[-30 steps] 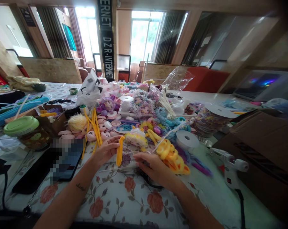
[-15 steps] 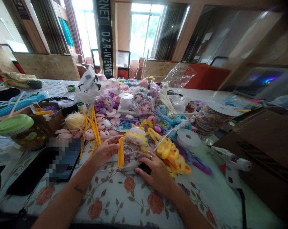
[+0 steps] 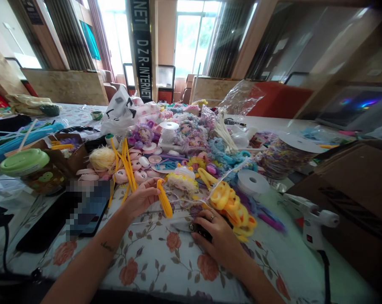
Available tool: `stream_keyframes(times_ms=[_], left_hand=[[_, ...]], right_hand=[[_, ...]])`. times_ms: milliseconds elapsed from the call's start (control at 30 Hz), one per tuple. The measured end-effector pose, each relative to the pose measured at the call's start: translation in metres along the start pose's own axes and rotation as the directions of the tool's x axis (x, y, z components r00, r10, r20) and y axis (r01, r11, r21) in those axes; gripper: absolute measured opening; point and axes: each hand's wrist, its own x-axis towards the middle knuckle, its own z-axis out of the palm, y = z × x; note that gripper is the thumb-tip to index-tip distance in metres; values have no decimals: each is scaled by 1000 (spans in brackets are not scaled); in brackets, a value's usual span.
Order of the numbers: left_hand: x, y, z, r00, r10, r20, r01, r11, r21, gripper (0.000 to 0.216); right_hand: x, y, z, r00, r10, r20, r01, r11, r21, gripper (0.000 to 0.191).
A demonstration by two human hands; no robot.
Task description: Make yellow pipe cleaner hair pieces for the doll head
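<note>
Yellow bundle (image 3: 165,200) hangs from left hand (image 3: 143,196); brown box (image 3: 76,158) (open) holds purple pieces (image 3: 73,142).

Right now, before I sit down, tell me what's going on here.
A person's left hand holds a yellow bundle by its upper end. The right hand is over the black handles of scissors, its grip partly hidden. The blades point left. Doll heads lie beyond the left hand, and a glue gun is off to the right.

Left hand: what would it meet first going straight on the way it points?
Beyond the yellow bundle it holds, the left hand would probably meet the fluffy yellow-and-white piece first, though depth is unclear.
</note>
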Motion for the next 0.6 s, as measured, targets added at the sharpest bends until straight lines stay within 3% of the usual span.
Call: stream_keyframes(times_ms=[100, 200, 233, 300, 367, 433, 500, 600], left_hand=[[-3, 1, 5, 999, -26, 27, 26, 1000, 13, 27], [-8, 0, 12, 995, -58, 82, 51, 995, 91, 37], [-9, 0, 14, 992, -63, 106, 50, 991, 122, 40], [-11, -3, 17, 989, -60, 137, 36, 985, 169, 40], [-11, -6, 18, 991, -42, 131, 15, 979, 202, 37], [-10, -9, 17, 994, -10, 106, -15, 974, 227, 35], [-8, -10, 16, 995, 39, 90, -62, 962, 265, 37], [-5, -11, 16, 990, 109, 94, -136, 928, 348, 37]], right_hand=[[2, -4, 2, 993, 24, -115, -27, 999, -22, 20], [12, -16, 2, 980, 155, -127, -123, 965, 233, 25], [18, -20, 1, 972, 227, -67, -187, 908, 374, 27], [31, -28, 2, 939, 310, 151, -332, 696, 637, 31], [44, -33, 5, 894, 264, 362, -446, 447, 775, 31], [53, -37, 9, 862, 190, 470, -506, 277, 817, 30], [58, -38, 13, 853, 166, 495, -521, 203, 829, 31], [57, -39, 18, 861, 196, 469, -502, 176, 847, 32]])
